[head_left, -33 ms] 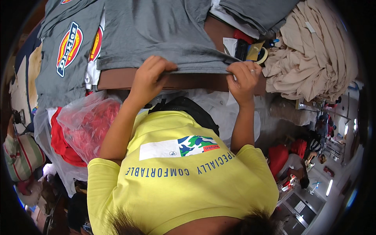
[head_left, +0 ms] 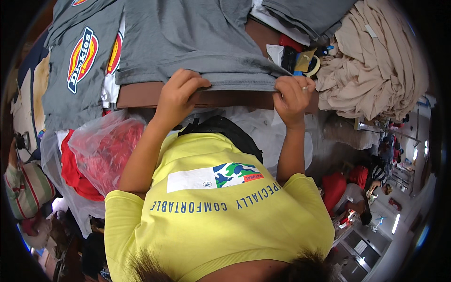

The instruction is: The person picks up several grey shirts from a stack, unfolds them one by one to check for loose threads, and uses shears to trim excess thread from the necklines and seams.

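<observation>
A grey T-shirt (head_left: 188, 40) lies spread over the brown table, its bottom hem at the near edge. My left hand (head_left: 181, 91) is closed on the hem left of its middle, fingertips pinching the cloth. At the hem's right end my right hand (head_left: 292, 98), with a ring on one finger, pinches the fabric too. Between the two hands the hem is stretched nearly straight, slightly over the table edge (head_left: 225, 98). Some fingertips are hidden behind the cloth.
Grey shirts with a bright printed emblem (head_left: 82, 61) lie at the left. Beige cloth (head_left: 376, 66) is heaped at the right, beside a tape roll (head_left: 313, 66) and small items. A clear bag with red cloth (head_left: 110, 150) sits below the table edge. Other people are at far left and right.
Both hands and the pinched hem have shifted very slightly toward me, the right hand also a little to the right. Both grips stay closed on the shirt.
</observation>
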`<action>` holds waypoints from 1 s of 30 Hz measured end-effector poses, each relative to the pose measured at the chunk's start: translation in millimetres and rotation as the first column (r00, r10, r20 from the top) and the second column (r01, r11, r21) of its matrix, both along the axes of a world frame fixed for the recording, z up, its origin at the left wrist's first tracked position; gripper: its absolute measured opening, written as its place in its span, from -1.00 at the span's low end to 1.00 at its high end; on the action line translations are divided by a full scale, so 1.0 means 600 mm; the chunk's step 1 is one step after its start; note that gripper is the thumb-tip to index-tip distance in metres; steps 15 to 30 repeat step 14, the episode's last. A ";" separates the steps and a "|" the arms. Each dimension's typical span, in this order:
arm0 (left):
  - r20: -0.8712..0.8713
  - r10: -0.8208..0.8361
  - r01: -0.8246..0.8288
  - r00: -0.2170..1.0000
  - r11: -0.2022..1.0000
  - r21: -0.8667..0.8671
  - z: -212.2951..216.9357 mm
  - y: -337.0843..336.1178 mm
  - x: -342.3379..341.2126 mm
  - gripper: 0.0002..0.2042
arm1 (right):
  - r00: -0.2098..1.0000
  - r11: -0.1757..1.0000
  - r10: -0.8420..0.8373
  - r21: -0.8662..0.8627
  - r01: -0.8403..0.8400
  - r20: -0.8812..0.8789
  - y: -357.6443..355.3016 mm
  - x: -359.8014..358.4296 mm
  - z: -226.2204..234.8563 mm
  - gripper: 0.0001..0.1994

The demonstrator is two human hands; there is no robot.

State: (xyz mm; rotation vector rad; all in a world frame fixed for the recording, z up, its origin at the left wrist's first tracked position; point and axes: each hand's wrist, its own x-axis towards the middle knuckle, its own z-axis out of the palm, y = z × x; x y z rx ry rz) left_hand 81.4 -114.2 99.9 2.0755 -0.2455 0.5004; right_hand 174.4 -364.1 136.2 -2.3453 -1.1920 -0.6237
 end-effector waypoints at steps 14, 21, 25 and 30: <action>0.471 -0.040 -0.102 0.881 0.957 0.272 -0.024 -0.001 -0.026 -0.68 | 0.967 0.992 -0.110 0.081 0.094 0.229 -0.021 -0.057 -0.034 -0.81; 0.471 -0.040 -0.102 0.881 0.957 0.272 -0.024 -0.001 -0.026 -0.68 | 0.967 0.992 -0.110 0.081 0.094 0.229 -0.021 -0.057 -0.034 -0.81; 0.471 -0.040 -0.102 0.881 0.957 0.272 -0.024 -0.001 -0.026 -0.68 | 0.967 0.992 -0.110 0.081 0.094 0.229 -0.021 -0.057 -0.034 -0.81; 0.471 -0.040 -0.102 0.881 0.957 0.272 -0.024 -0.001 -0.026 -0.68 | 0.967 0.992 -0.110 0.081 0.094 0.229 -0.021 -0.057 -0.034 -0.81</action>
